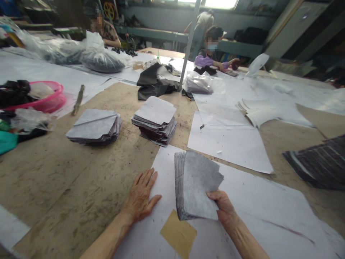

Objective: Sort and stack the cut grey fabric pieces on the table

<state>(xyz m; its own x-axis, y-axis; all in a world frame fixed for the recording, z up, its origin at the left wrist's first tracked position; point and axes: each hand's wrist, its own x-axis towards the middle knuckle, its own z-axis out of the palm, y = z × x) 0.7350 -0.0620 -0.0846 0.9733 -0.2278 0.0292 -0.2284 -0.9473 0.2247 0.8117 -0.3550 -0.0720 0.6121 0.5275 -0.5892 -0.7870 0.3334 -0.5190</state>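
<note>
My right hand [223,205] grips a stack of grey fabric pieces [201,183] by its right edge, thumb on top. The left side of that stack is fanned into many thin layers. My left hand [144,196] lies flat, fingers stretched out, on the white paper [164,169] left of the stack, apart from it. A tan paper patch [179,233] is on the white paper just below the stack. Beyond my hands stand two more piles of similar pieces: a taller pile [155,111] in the middle and a lower pile [93,126] to the left.
A pink basket [51,102] with dark bags sits at the left. Black sheet scraps [153,84] lie by a metal pole [188,50]. Dark striped fabric [320,162] is at the right. A co-worker in purple sleeves [203,61] sits across the table; two other people are farther back.
</note>
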